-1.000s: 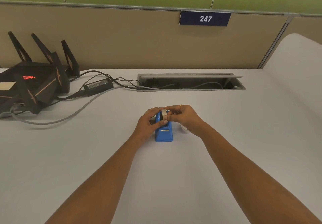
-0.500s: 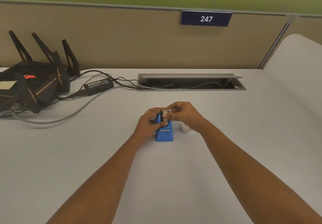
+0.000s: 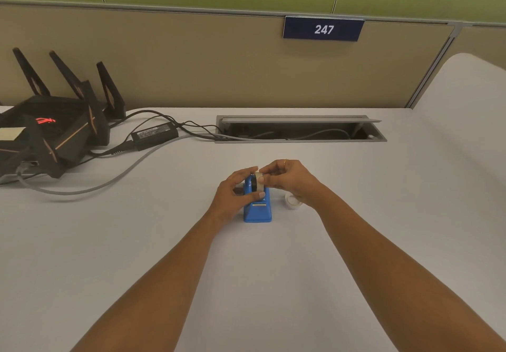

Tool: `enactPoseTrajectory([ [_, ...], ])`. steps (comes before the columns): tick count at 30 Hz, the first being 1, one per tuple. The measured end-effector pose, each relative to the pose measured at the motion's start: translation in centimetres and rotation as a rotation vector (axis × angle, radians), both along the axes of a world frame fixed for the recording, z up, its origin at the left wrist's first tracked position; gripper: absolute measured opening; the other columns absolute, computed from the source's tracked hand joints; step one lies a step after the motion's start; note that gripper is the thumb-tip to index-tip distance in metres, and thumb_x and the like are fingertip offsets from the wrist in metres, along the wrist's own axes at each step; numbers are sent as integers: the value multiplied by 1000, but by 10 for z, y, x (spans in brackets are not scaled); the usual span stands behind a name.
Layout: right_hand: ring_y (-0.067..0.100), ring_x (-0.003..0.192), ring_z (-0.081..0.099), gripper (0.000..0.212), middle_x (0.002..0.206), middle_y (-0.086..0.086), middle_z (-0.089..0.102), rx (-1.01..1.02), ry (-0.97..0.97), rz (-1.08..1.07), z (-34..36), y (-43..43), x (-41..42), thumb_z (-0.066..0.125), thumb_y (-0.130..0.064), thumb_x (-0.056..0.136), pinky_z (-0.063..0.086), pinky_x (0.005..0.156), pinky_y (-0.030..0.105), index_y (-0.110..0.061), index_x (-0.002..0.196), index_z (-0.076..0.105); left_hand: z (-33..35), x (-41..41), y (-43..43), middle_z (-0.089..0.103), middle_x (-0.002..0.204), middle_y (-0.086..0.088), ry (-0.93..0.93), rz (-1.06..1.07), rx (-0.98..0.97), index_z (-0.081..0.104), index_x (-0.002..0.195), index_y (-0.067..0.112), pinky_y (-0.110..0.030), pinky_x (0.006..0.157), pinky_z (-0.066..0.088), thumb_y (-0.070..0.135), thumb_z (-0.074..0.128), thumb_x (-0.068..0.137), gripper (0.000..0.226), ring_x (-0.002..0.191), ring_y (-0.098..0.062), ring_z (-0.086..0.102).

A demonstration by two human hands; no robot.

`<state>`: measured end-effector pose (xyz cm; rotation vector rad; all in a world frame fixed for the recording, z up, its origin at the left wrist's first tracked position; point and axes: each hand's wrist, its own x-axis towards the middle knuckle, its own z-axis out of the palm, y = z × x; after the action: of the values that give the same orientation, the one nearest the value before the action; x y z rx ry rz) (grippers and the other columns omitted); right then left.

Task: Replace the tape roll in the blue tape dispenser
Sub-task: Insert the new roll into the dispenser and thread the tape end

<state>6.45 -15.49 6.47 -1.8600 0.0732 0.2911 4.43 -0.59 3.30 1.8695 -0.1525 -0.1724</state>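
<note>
Head view: looking down at the counter (image 3: 273, 283), I have both hands at the blue dispenser (image 3: 257, 209), which stands upright near the middle with its low front end toward me. My left hand (image 3: 234, 195) wraps the dispenser's left side, thumb across the front, fingers curled over the top. My right hand (image 3: 290, 177) pinches a pale tape roll (image 3: 258, 177) at the top of the dispenser, in the slot between its walls; how far it sits in the slot I cannot tell. A second, white roll (image 3: 292, 201) lies flat on the counter just right of the dispenser, partly hidden under my right wrist. Far left sit a black router (image 3: 54, 130) and a power brick (image 3: 154, 134); cables run into an open tray (image 3: 301, 130) set in the counter.
</note>
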Motion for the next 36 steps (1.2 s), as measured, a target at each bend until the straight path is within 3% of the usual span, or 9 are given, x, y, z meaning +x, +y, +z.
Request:
enactPoseTrajectory([
  [9,9,65,61,18,77,3,65,-77,-54,5,4,3,-1,75,-10,71,46,46,5,-8,85,64,1,0,-1,48,136,-14,4,17,19,47,128,9,-48,104,42,10,66,79,53,120,-32,49],
  [16,7,62,59,8,79,2,64,-157,-78,5,7,3,0,72,-13,75,42,43,2,-12,79,65,-1,0,0,48,135,-12,-18,23,23,48,127,11,-45,103,44,10,68,77,54,120,-30,49],
  [23,9,73,55,24,98,10,68,-408,-246,51,6,6,-3,67,-18,79,37,59,7,-7,100,68,-1,0,-2,49,136,-11,-11,51,0,51,126,12,-45,102,44,14,68,78,51,119,-29,49],
  [27,13,80,54,27,106,14,68,-543,-323,147,10,6,-7,63,-19,83,41,76,20,-6,107,66,-1,0,-2,49,135,-12,-11,53,11,51,126,11,-47,103,43,15,67,79,50,120,-31,49],
  [32,25,94,58,27,110,15,65,-680,-382,227,14,6,-9,58,-20,87,38,78,21,-6,109,65,-2,0,-2,47,137,-13,-22,43,28,49,127,9,-48,104,42,14,66,79,51,121,-31,48],
  [36,26,95,59,27,110,15,65,-722,-393,260,16,6,-8,57,-20,87,38,78,21,-6,108,65,-3,1,-2,48,137,-13,-20,42,31,50,127,10,-48,103,42,14,67,78,51,121,-31,48],
])
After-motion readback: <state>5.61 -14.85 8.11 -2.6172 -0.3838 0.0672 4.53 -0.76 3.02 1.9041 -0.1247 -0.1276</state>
